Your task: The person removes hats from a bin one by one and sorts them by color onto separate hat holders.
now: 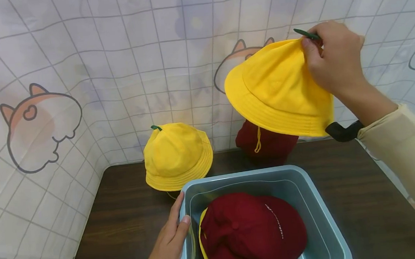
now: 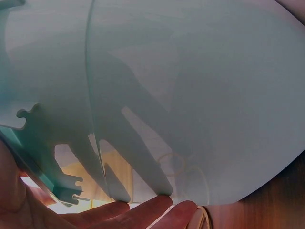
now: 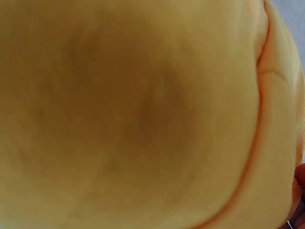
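Note:
My right hand pinches a yellow bucket hat near the green leaf on its crown, holding it up at the right. In the right wrist view, the hat's yellow cloth fills nearly everything. My left hand grips the left rim of a blue-grey plastic bin, thumb over the edge and fingers along the outer wall, as the left wrist view also shows. Inside the bin lies a dark red cap, with a yellow edge showing beneath it. Another yellow hat with a leaf sits behind the bin's left corner.
Behind the bin and partly hidden by the raised hat, a dark red hat stands at the table's back. The dark wooden table meets a white gridded cloth backdrop printed with cartoon animals.

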`<action>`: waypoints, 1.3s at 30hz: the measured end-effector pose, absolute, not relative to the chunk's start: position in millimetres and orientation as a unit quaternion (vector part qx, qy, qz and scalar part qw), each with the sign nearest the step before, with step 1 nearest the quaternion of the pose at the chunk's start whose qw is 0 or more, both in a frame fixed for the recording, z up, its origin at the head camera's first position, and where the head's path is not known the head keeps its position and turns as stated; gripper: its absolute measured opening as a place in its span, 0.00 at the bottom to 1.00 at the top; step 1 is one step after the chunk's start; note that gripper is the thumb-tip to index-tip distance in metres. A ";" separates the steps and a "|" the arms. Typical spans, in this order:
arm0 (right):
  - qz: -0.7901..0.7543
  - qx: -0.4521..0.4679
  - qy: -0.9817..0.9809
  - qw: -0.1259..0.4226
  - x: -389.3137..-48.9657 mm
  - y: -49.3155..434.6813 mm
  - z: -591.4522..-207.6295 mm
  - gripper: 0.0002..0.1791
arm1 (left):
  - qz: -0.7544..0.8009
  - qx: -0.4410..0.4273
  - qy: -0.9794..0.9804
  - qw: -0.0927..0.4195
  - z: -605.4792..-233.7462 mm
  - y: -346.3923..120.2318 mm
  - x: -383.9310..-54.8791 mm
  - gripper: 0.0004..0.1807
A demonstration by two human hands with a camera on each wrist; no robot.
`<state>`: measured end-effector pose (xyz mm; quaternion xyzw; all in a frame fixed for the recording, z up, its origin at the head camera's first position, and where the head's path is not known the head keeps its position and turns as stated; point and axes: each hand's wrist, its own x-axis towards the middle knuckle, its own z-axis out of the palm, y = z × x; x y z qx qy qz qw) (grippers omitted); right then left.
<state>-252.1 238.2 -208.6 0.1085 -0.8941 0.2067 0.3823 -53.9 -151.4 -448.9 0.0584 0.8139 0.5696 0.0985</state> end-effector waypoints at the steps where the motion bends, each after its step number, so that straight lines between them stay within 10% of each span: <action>1: 0.209 0.107 -0.894 0.381 -254.0 236.7 -208.8 0.22 | 0.572 0.057 0.812 0.099 -449.0 -151.4 -53.8 0.31; 39: 0.221 0.169 -0.902 0.330 -278.2 93.8 -205.7 0.17 | 0.587 0.052 0.800 0.111 -449.6 -152.5 -53.5 0.31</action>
